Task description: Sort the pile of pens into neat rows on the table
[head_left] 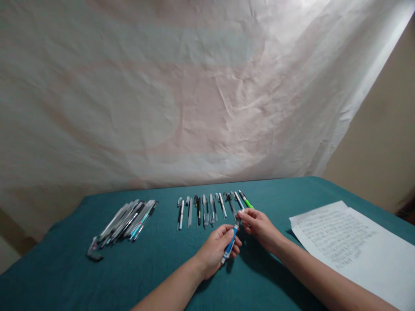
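A blue pen (231,243) with a pale lower end slants upward to the right, above the front middle of the table. My left hand (214,250) is closed around its barrel. At the pen's upper end, the fingertips of my right hand (259,226) pinch together; whether they hold a separate cap there cannot be made out. Just beyond my hands, several pens lie side by side in a row, among them a white pen (222,205) and, at the right end, a green-and-black pen (246,200). My right fingers hide the near ends of the rightmost ones.
To the left, a bundle of pens (125,222) lies on the dark green tablecloth (129,276), with a clear and dark piece (94,250) at its near end. Sheets of paper (382,255), one with handwriting, lie at the right. A pale cloth (194,95) hangs behind.
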Demonstrator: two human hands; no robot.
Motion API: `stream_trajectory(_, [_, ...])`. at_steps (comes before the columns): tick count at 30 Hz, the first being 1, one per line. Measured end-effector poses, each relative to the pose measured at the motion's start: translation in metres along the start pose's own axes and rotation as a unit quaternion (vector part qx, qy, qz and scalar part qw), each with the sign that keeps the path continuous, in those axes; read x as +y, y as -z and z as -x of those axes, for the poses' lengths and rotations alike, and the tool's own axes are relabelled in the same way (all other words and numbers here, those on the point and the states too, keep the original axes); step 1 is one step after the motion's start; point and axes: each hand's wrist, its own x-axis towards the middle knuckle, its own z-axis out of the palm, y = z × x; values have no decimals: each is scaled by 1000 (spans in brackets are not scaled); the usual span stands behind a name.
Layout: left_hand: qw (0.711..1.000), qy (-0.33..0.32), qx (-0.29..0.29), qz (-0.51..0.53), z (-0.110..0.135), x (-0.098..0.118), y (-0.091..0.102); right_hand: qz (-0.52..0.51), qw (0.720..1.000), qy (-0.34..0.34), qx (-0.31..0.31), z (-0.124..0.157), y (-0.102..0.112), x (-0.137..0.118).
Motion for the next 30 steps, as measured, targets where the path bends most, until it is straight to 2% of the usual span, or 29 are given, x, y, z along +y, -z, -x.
stream_trajectory(9, [1000,15,-15,15,1,1,2,-110,993,-23,-20,0,1,-16])
stream_trajectory(16, [1000,15,-18,19,1,2,1,-114,993,-24,-12,-3,5,-17])
stream_trajectory(21, [1000,14,-24,10,2,3,1,-98,995,2,5,-5,10,-26])
stream_trajectory(26, [1000,17,-22,8,2,3,2,-27,995,74,61,-26,34,-54])
stream_trajectory(28, [1000,14,-21,8,2,3,2,64,992,91,68,-47,49,-62])
stream_trajectory(30, [1000,12,-20,9,2,3,2,211,970,85,86,-71,65,-62])
